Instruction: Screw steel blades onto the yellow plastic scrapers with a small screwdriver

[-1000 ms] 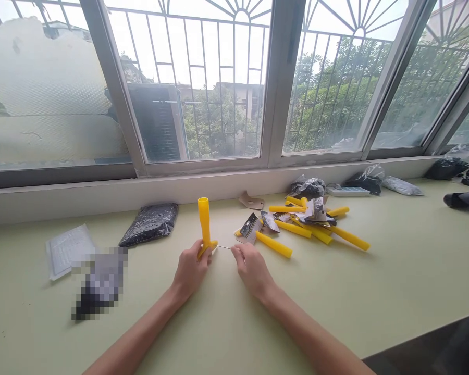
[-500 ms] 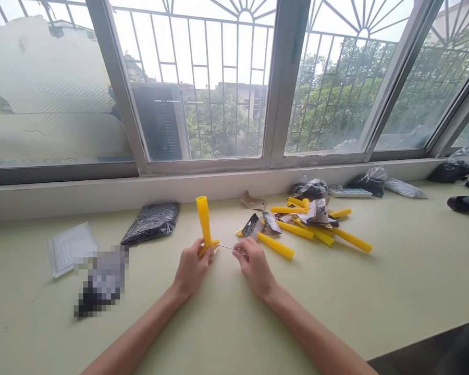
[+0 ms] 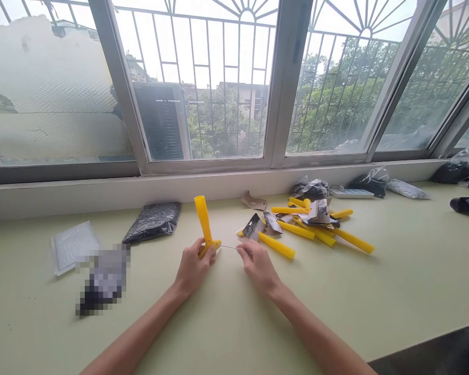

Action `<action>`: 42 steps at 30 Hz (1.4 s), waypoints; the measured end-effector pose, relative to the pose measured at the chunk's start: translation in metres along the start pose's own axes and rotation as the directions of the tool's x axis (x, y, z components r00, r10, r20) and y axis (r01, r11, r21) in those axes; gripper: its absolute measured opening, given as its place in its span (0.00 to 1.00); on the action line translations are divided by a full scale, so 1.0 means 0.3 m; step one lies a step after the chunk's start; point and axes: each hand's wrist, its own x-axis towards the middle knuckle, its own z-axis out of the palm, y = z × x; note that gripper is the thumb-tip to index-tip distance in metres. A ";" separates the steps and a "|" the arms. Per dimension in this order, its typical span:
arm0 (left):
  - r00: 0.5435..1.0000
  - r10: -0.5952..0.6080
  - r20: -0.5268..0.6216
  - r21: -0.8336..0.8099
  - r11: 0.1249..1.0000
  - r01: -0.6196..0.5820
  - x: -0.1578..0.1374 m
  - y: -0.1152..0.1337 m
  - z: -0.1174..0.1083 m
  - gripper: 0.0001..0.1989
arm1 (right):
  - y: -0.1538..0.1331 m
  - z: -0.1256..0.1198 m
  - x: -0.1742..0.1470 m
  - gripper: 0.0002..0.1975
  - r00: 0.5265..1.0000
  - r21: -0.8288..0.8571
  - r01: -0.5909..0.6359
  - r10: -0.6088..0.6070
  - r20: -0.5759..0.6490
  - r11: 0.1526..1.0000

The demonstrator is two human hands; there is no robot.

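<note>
A yellow plastic T-shaped piece [image 3: 204, 221] with a hollow tube handle stands with its open end up, leaning slightly left. My left hand [image 3: 193, 265] is closed around its lower crosspiece, just above the table. Between the thumb and fingers of my right hand [image 3: 257, 263] is a thin screwdriver-like metal rod [image 3: 229, 247]. It runs level to the left, its tip at the right end of the crosspiece. My right fingers hide the rod's rear part, and whether the tip goes inside I cannot tell.
Right of my hands lies a pile of similar yellow pieces [image 3: 323, 235] with printed cards [image 3: 254, 226]. A black plastic packet [image 3: 152, 223], a clear packet [image 3: 75, 247] and a blurred package [image 3: 105, 278] lie left. Several bags [image 3: 369, 181] line the window sill side of the green table [image 3: 226, 328].
The yellow piece's top has tipped slightly left. My right hand has shifted a little to the right, its fingers drawn closer together on the rod. The view has moved slightly.
</note>
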 end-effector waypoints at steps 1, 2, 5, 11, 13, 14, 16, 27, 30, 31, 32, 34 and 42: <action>1.000 -0.005 0.001 -0.001 1.000 0.005 0.000 -0.002 -0.001 0.14 | 0.005 -0.002 0.001 0.12 0.999 0.039 0.040 -0.039 -0.011 0.998; 1.000 -0.008 0.002 -0.001 1.000 0.008 0.000 -0.004 -0.002 0.15 | 0.009 -0.003 0.002 0.12 0.997 0.062 0.072 -0.070 -0.028 0.995; 1.000 -0.018 0.006 -0.001 1.000 0.018 0.000 -0.007 -0.004 0.15 | 0.010 0.002 0.001 0.12 0.995 0.079 0.096 -0.093 -0.048 0.992; 0.998 -0.055 0.000 -0.079 0.995 0.055 0.006 0.000 -0.006 0.17 | -0.003 0.012 -0.008 0.21 0.998 -0.054 -0.056 0.058 0.036 0.997; 0.999 -0.053 0.002 -0.088 0.995 0.053 0.007 0.002 -0.007 0.17 | -0.004 0.012 -0.008 0.22 0.996 -0.091 -0.077 0.081 0.042 0.993; 0.999 -0.054 0.003 -0.093 0.994 0.054 0.007 0.002 -0.007 0.17 | -0.004 0.013 -0.008 0.21 0.996 -0.090 -0.078 0.083 0.045 0.993; 0.998 -0.069 0.003 -0.118 0.991 0.069 0.007 0.002 -0.007 0.17 | -0.003 0.014 -0.007 0.20 0.996 -0.070 -0.073 0.076 0.046 0.995; 0.973 -0.231 -0.014 -0.267 0.938 0.219 0.022 -0.002 -0.021 0.22 | 0.003 0.022 -0.005 0.20 0.998 -0.037 -0.048 0.049 0.026 0.998; 0.976 -0.216 -0.003 -0.266 0.941 0.207 0.020 -0.001 -0.019 0.22 | 0.005 0.026 -0.005 0.20 0.998 -0.044 -0.044 0.045 0.032 0.998; 0.978 -0.208 0.002 -0.264 0.943 0.201 0.020 0.000 -0.018 0.22 | 0.006 0.027 -0.005 0.20 0.998 -0.047 -0.044 0.045 0.033 0.998; 0.980 -0.201 0.006 -0.261 0.945 0.196 0.019 0.000 -0.017 0.22 | 0.007 0.028 -0.005 0.20 0.998 -0.050 -0.043 0.045 0.034 0.998; 0.981 -0.193 0.014 -0.253 0.948 0.190 0.018 0.001 -0.015 0.22 | 0.008 0.029 -0.005 0.20 0.999 -0.056 -0.042 0.044 0.031 0.998; 0.982 -0.186 0.020 -0.242 0.952 0.185 0.016 0.006 -0.016 0.22 | 0.007 0.031 -0.007 0.20 0.997 -0.068 -0.067 0.069 0.028 0.995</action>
